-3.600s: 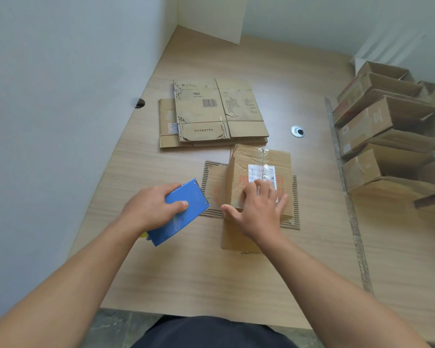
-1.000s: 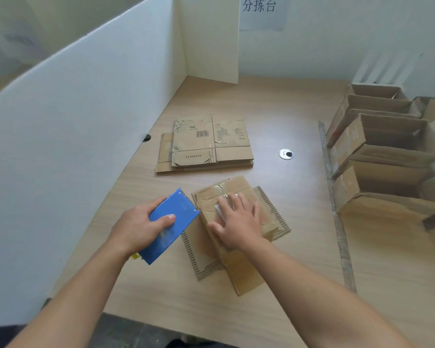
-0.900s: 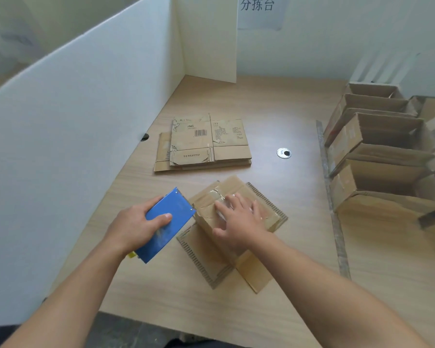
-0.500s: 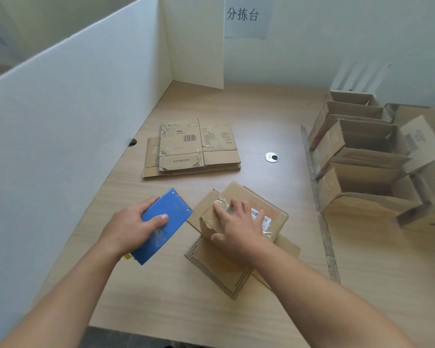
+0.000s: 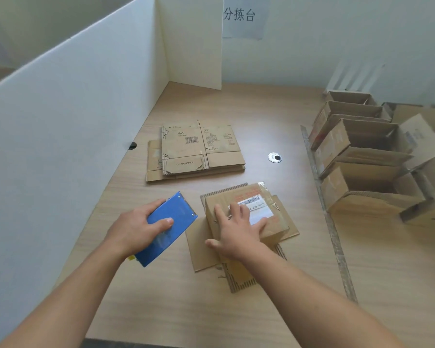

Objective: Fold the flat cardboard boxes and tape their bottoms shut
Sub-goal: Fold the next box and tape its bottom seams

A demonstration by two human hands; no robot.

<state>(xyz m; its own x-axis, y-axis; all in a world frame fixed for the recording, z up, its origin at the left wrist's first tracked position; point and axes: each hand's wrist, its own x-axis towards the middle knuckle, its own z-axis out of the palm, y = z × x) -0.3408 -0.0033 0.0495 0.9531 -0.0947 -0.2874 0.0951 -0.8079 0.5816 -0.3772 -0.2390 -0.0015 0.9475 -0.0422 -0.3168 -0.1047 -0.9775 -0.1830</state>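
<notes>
A small cardboard box point(image 5: 264, 209) stands upside down in the middle of the wooden table point(image 5: 261, 109), its taped bottom and a white barcode label facing up, its loose flaps splayed flat around it. My right hand point(image 5: 236, 229) lies on top of this box with fingers spread and straight, pressing it down. My left hand point(image 5: 136, 229) grips a blue tape dispenser point(image 5: 168, 227) just left of the box, close to its edge. A stack of flat, unfolded boxes point(image 5: 199, 151) lies farther back.
Several folded, open boxes point(image 5: 367, 167) stand in a row along the right side. A white partition point(image 5: 73, 121) walls off the left and back. A round metal cable grommet point(image 5: 274, 157) sits in the table behind the box.
The box has turned on the table under my right hand, its label now pointing right and back. My left hand still holds the dispenser beside it. The camera has tilted up.
</notes>
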